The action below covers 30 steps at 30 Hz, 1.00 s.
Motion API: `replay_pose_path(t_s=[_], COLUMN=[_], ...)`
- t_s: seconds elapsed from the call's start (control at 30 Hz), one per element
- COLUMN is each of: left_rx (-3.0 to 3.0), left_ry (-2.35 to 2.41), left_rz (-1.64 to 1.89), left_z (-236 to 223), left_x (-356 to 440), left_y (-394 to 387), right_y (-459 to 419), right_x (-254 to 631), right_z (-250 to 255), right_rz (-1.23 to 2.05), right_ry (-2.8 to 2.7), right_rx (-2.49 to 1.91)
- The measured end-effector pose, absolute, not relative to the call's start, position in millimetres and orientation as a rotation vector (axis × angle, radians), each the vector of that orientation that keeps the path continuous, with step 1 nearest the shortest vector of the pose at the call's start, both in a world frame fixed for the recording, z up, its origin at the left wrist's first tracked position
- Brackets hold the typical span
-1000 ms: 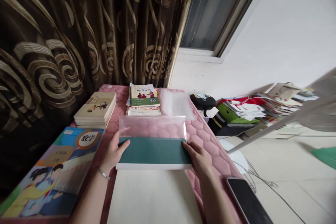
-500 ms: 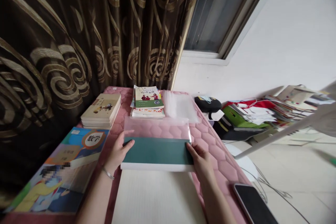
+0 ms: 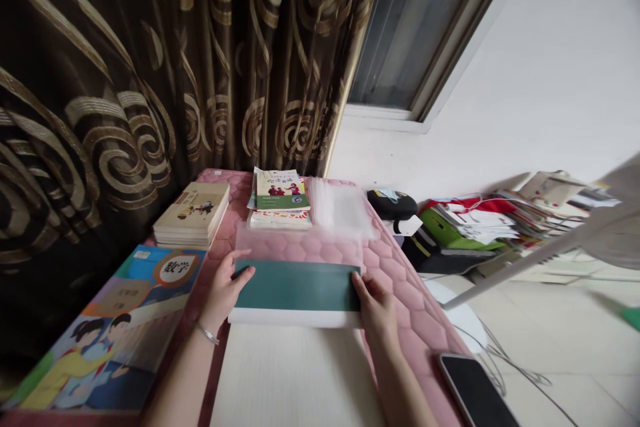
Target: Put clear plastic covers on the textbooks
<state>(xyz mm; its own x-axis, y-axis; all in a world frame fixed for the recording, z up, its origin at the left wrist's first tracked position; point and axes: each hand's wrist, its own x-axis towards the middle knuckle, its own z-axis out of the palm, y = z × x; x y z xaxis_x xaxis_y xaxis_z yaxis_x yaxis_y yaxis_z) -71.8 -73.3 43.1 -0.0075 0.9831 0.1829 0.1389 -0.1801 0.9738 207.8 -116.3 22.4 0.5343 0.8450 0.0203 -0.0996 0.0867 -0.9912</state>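
My left hand [image 3: 227,287] and my right hand [image 3: 375,303] pinch the two side edges of a dark green book [image 3: 299,285] with a white lower strip. A clear plastic book cover [image 3: 305,247] is around its upper part and reaches beyond the far edge. On my left thumb's side, the index finger lies stretched along the plastic. The book is held over the near end of a pale wood-grain board [image 3: 295,373]. Left of my left arm lies a maths textbook [image 3: 110,327] with a colourful cover.
A stack of beige books [image 3: 193,210] and a pile of booklets [image 3: 280,193] stand at the back of the pink quilted surface [image 3: 395,280]. Loose clear plastic covers [image 3: 343,208] lie beside them. A phone [image 3: 477,387] rests at right; beyond are a lamp pole [image 3: 520,267] and paper piles [image 3: 470,223].
The view has shifted slightly. Both hands keep their hold on the green book, which has barely moved; the plastic's far part lies a little flatter.
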Motion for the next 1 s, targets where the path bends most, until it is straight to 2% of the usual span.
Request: replay_pose_path(t_s=[0.63,0.83,1.0], left_rx=[1.376,1.324,1.301], left_ry=[1.299,1.340,1.186], left_rz=[1.317,1.206,1.046], left_z=[36,42,53], left_x=[-66,-69,-74], left_y=[-72,-73,-78], right_y=[-118,-115,-111], right_x=[215,210,210], right_z=[16,12,10], right_rz=[0.946,0.847,0.823], right_ry=[-0.791,-0.764,-0.786], right_rx=[-1.259,-1.266,-1.270])
